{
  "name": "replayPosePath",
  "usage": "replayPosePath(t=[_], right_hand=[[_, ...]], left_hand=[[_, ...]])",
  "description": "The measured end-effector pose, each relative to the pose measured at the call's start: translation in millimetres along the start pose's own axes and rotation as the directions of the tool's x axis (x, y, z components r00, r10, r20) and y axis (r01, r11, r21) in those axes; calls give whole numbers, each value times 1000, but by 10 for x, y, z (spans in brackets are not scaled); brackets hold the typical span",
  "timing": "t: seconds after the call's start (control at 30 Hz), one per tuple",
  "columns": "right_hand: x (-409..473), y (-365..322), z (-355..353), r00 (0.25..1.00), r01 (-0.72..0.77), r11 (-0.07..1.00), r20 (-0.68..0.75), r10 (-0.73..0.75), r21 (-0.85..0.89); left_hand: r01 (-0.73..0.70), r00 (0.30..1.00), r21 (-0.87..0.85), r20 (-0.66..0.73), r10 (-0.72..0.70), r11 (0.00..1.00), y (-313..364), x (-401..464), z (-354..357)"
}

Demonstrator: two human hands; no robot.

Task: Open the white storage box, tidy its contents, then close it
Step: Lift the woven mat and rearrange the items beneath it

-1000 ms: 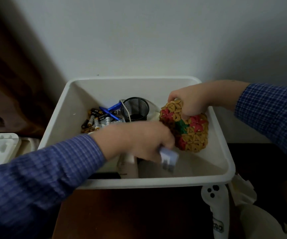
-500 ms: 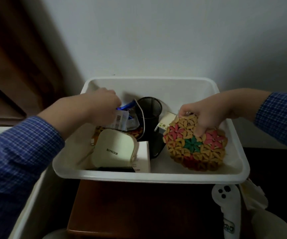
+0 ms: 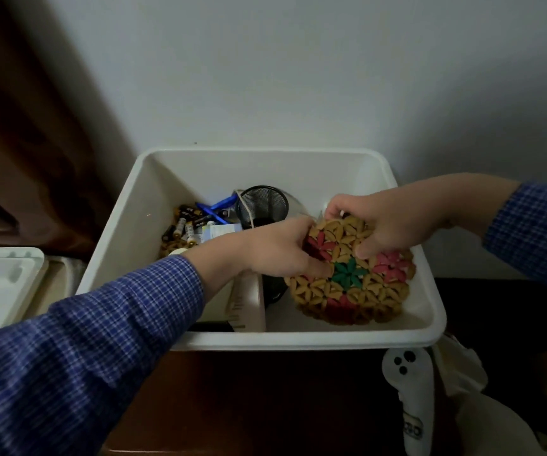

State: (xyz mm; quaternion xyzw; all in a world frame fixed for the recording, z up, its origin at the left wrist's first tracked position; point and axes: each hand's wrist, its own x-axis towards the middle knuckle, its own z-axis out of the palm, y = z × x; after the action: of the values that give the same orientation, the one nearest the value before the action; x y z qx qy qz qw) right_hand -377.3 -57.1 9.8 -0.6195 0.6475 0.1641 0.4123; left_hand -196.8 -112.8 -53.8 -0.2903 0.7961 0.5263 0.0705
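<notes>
Left hand (image 3: 275,255) swung back from batteries (image 3: 184,227) to mat (image 3: 352,274); now gripped by both hands, right (image 3: 387,225) at far edge. Tidying midway, box (image 3: 298,342) still open.

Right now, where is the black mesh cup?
In the head view, the black mesh cup stands inside the white storage box, near its back middle, right of the batteries and just behind the left hand.

White storage box (image 3: 407,334): open, lid off, upright. Woven flower mat (image 3: 354,291), tan with red, pink and green petals, tilted in the right half, held at its upper edge under both grips. Batteries (image 3: 183,227), blue pens (image 3: 216,207), black mesh cup (image 3: 262,205) beyond the left grip (image 3: 275,250).
</notes>
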Motion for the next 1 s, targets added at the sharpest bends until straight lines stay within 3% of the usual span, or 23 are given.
replayPosePath(t=[0.1,0.2,0.27,0.4,0.7,1.0], right_hand=[[74,-118,33,995,-54,989,78,65,-138],[198,-183,52,988,-89,969,104,115,-233],[322,-216,79,983,-79,950,136,125,-302],[587,-184,160,974,-56,933,185,129,-356],[953,-83,298,975,-63,918,171,139,-391],[1079,-34,208,948,-118,949,252,195,-293]], left_hand=[[-39,993,164,119,19,986,-94,12,-6],[-128,989,361,121,89,924,-211,10,-16],[-123,987,442,147,63,889,-276,26,-25],[-102,985,706,170,-29,701,-338,115,-5],[-3,983,751,123,-135,661,-257,198,6],[-52,978,812,159,-135,581,-250,152,-56]])
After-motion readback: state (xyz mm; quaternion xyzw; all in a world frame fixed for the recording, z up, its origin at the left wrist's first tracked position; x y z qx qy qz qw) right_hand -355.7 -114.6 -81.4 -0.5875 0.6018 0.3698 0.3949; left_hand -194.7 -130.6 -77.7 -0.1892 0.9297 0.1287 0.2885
